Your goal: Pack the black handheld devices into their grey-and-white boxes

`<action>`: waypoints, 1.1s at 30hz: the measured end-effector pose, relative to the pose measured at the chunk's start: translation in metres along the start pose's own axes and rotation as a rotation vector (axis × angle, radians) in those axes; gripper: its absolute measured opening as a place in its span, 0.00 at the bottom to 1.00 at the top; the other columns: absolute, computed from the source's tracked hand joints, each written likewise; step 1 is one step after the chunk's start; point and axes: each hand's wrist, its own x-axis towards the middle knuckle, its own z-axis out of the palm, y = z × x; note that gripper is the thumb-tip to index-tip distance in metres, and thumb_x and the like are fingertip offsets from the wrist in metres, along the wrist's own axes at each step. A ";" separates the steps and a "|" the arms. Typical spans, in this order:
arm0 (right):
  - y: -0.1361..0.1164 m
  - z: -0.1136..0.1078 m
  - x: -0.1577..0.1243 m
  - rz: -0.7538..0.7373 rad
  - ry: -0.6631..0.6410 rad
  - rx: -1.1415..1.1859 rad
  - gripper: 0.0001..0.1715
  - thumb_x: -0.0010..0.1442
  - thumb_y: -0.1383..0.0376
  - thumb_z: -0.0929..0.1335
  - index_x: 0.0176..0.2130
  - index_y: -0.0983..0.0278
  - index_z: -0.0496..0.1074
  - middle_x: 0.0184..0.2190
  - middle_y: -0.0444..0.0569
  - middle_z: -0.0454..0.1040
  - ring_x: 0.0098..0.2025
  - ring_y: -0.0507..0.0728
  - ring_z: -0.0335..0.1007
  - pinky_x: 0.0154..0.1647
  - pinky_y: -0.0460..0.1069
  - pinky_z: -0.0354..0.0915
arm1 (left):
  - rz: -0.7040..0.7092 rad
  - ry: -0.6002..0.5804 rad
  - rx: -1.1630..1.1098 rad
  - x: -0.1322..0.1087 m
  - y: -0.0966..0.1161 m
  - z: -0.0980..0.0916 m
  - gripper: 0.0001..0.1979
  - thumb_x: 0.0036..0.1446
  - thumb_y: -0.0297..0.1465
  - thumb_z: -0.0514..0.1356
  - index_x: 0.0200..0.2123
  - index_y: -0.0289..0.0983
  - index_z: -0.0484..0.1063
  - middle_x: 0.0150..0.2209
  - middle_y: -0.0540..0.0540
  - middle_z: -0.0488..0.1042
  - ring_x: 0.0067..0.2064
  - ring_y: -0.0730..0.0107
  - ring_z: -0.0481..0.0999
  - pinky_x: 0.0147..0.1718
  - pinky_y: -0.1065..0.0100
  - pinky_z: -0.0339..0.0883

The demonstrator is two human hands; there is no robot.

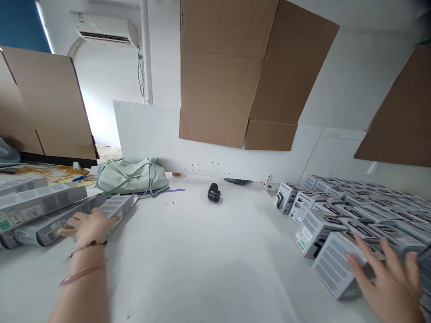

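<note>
My left hand point(90, 226) rests over the long flat grey-and-white cartons at the left, fingers spread. Its thumb side lies against one carton point(119, 207), and its fingertips are at the end of another carton point(45, 229). On the right, my right hand point(392, 273) reaches over the front of a block of small printed boxes. Its fingers are apart, by the top of the nearest grey-and-white box point(340, 264). Whether the fingertips press on that box I cannot tell. Another box point(311, 233) stands just behind it.
A small black cylindrical object point(213, 193) lies mid-table. Behind the cartons sits a pale green bag point(133, 175). Several rows of boxes point(370, 202) fill the right side. A white bracket point(267, 185) stands at the table's back, and cardboard sheets point(232, 76) hang on the wall.
</note>
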 end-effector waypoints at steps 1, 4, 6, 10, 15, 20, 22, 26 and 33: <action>-0.016 -0.001 0.004 -0.010 0.075 -0.009 0.31 0.64 0.55 0.63 0.63 0.31 0.55 0.70 0.37 0.49 0.72 0.69 0.31 0.69 0.70 0.39 | -0.005 -0.024 0.022 -0.002 0.007 0.003 0.22 0.44 0.40 0.65 0.39 0.32 0.67 0.53 0.31 0.68 0.61 0.07 0.46 0.47 0.22 0.46; -0.074 0.009 0.009 -0.119 0.131 0.169 0.29 0.65 0.62 0.65 0.62 0.40 0.62 0.66 0.43 0.61 0.70 0.70 0.49 0.68 0.72 0.48 | 0.003 -0.096 0.063 -0.011 0.033 0.014 0.23 0.44 0.41 0.66 0.39 0.32 0.68 0.50 0.28 0.71 0.57 0.20 0.63 0.50 0.33 0.56; -0.113 0.032 0.005 -0.103 -0.041 0.438 0.23 0.66 0.63 0.63 0.59 0.48 0.67 0.60 0.49 0.68 0.66 0.69 0.58 0.64 0.73 0.55 | 0.104 -0.140 0.031 -0.022 0.057 0.024 0.25 0.45 0.43 0.65 0.43 0.32 0.69 0.49 0.26 0.72 0.55 0.24 0.67 0.49 0.36 0.59; -0.179 0.105 -0.008 0.132 -0.648 0.881 0.30 0.65 0.59 0.65 0.64 0.52 0.58 0.65 0.53 0.61 0.65 0.64 0.60 0.64 0.66 0.60 | 0.341 -0.215 -0.121 -0.067 0.111 0.045 0.34 0.53 0.46 0.60 0.58 0.31 0.62 0.50 0.27 0.70 0.54 0.34 0.70 0.47 0.44 0.65; -0.228 0.180 0.002 0.653 -0.785 1.231 0.62 0.52 0.51 0.74 0.69 0.50 0.34 0.66 0.60 0.54 0.61 0.67 0.65 0.55 0.66 0.68 | 0.607 -0.331 -0.340 -0.152 0.153 0.067 0.42 0.54 0.44 0.61 0.67 0.38 0.48 0.49 0.38 0.66 0.53 0.48 0.71 0.50 0.50 0.66; -0.238 0.186 0.023 0.587 -0.716 1.326 0.61 0.52 0.50 0.73 0.69 0.53 0.34 0.60 0.58 0.64 0.58 0.65 0.67 0.57 0.63 0.66 | 0.636 -0.625 -0.786 -0.179 0.156 0.071 0.42 0.57 0.45 0.60 0.67 0.44 0.42 0.55 0.38 0.57 0.58 0.49 0.67 0.52 0.47 0.67; -0.236 0.176 0.027 0.396 -0.827 1.439 0.60 0.50 0.51 0.75 0.68 0.50 0.38 0.63 0.55 0.61 0.59 0.63 0.67 0.59 0.61 0.65 | 0.595 -0.645 -0.954 -0.169 0.155 0.067 0.41 0.57 0.45 0.61 0.66 0.47 0.42 0.60 0.36 0.51 0.64 0.46 0.58 0.53 0.48 0.66; -0.233 0.161 0.035 0.058 -1.011 1.480 0.47 0.53 0.53 0.74 0.62 0.49 0.47 0.63 0.53 0.60 0.58 0.60 0.68 0.56 0.59 0.67 | 0.678 -0.858 -1.115 -0.145 0.152 0.053 0.41 0.53 0.41 0.67 0.63 0.50 0.46 0.62 0.38 0.55 0.64 0.46 0.60 0.53 0.49 0.68; -0.243 0.208 0.054 0.125 -0.780 1.136 0.34 0.56 0.48 0.71 0.53 0.54 0.52 0.59 0.55 0.65 0.57 0.59 0.69 0.53 0.55 0.69 | 0.564 -0.793 -1.159 -0.121 0.142 0.043 0.38 0.48 0.36 0.71 0.53 0.50 0.48 0.59 0.44 0.56 0.56 0.58 0.70 0.49 0.55 0.73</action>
